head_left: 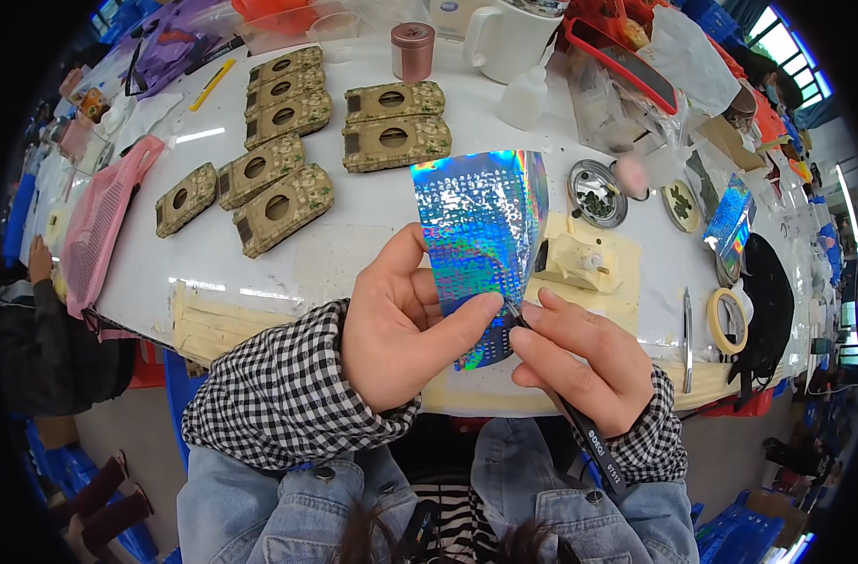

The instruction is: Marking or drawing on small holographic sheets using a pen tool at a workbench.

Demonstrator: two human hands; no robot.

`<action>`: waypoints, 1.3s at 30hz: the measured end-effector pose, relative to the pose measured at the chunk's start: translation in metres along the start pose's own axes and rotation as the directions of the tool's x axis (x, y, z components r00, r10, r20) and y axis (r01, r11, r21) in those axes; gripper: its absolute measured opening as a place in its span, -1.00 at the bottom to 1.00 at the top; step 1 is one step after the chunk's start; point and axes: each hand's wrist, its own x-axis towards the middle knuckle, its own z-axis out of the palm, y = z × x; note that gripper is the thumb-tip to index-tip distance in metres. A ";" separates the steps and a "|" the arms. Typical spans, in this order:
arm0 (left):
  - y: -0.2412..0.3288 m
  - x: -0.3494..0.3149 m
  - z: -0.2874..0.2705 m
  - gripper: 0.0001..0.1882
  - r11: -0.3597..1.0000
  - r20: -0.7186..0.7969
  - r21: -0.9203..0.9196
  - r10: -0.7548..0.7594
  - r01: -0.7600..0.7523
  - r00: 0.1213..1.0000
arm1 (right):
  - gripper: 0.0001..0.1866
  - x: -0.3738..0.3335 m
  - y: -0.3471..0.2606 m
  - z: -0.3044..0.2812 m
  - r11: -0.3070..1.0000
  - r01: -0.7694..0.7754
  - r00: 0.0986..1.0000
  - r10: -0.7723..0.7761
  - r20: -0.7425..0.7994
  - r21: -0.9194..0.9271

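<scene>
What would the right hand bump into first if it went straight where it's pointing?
The right hand would probably meet the shiny holographic sheet first, though the left thumb is close and depth unclear.

The foil sheet [476,244], near the clock's centre, shimmers blue, silver and green, with rows of pale marks. Toward 5 o'clock, the slim tool [579,423] is black. Sleeves [274,395] at 8 are checked black and white; denim clothing [316,503] at 7, faded blue. Toward 10 and 11, model hulls [421,141] wear mottled tan-and-green camouflage. The mesh pouch [109,230] at 9 is pink, the surface [373,202] white, the tape roll [714,320] at 3 cream.
</scene>
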 end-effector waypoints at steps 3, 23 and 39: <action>0.000 0.000 -0.001 -0.51 1.000 0.001 0.021 -0.013 0.013 1.000 | -0.63 0.000 -0.001 0.000 1.000 0.003 1.000 -0.003 0.004 -0.015; -0.001 0.002 -0.001 -0.53 0.999 0.022 -0.040 -0.014 0.015 1.000 | -0.66 0.000 0.000 -0.005 0.997 0.057 0.998 -0.057 0.015 -0.048; -0.006 0.006 -0.003 -0.53 0.990 -0.120 -0.035 0.129 -0.134 0.984 | -0.70 -0.095 -0.006 -0.035 0.936 -0.237 0.946 0.283 0.157 -0.260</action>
